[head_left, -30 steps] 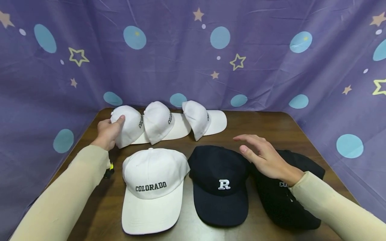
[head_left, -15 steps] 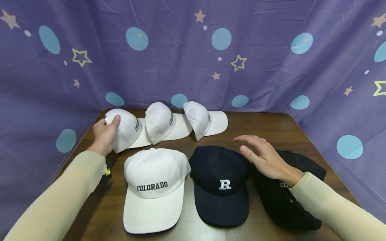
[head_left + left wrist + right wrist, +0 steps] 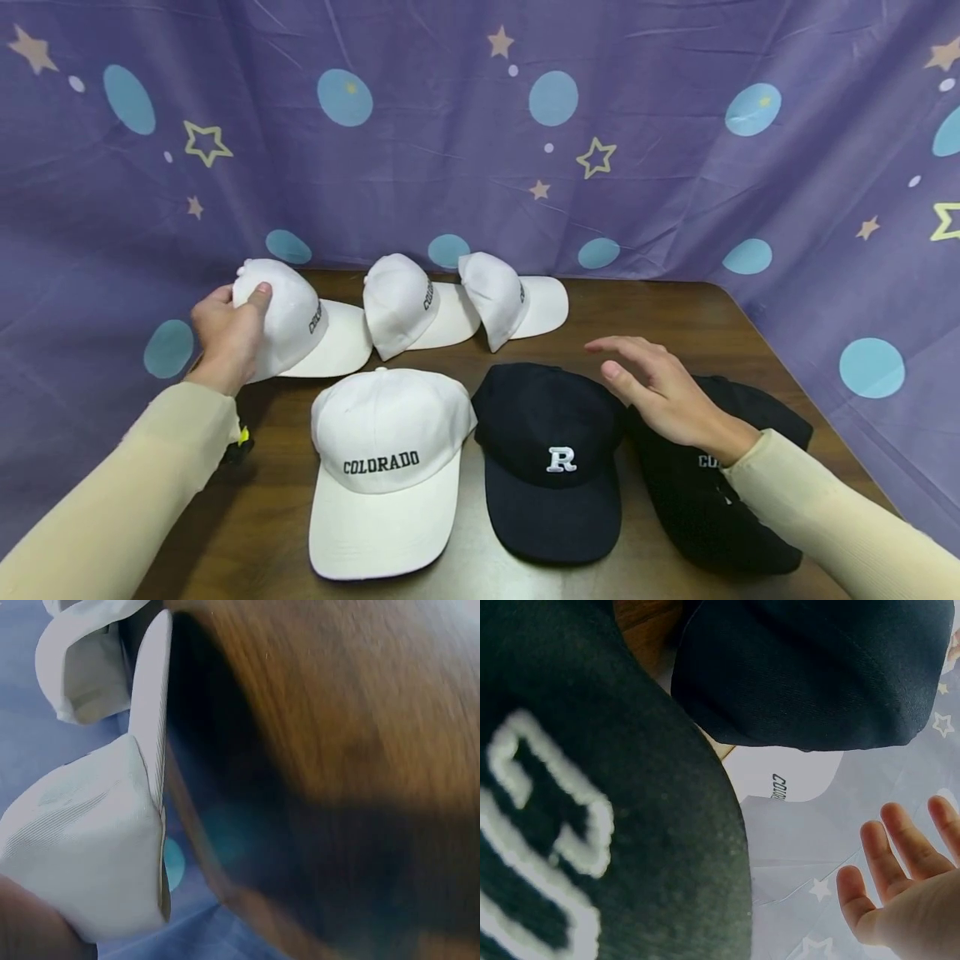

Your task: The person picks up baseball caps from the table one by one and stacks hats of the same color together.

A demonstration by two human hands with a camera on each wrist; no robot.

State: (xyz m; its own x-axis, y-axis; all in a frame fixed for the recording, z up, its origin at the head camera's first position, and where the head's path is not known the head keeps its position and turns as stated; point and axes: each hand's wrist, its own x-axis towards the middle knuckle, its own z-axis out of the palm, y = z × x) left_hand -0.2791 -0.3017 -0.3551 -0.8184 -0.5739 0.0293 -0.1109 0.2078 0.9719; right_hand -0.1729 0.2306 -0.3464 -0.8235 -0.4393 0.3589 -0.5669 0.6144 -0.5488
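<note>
At the back left of the table, my left hand [image 3: 228, 333] grips a white cap [image 3: 281, 321] by the rear of its crown, thumb on top. Its brim points right and its tip is close by the middle white cap [image 3: 401, 304]. In the left wrist view the held cap [image 3: 90, 840] is seen side-on, brim upward in the frame. My right hand [image 3: 667, 396] hovers over the black cap [image 3: 720, 508] at the front right, fingers extended and holding nothing. The right wrist view shows its spread fingers [image 3: 904, 840] beyond the dark caps.
A third white cap [image 3: 491, 300] ends the back row. In front stand a white COLORADO cap [image 3: 386, 467] and a navy cap with an R [image 3: 551, 467]. A small black and yellow item [image 3: 238, 446] sits below the left sleeve. A purple patterned curtain [image 3: 465, 167] surrounds the table [image 3: 637, 308].
My left hand has moved left with the white cap, drawing its brim out from beside the middle cap and uncovering more of it. The right hand stays in place.
</note>
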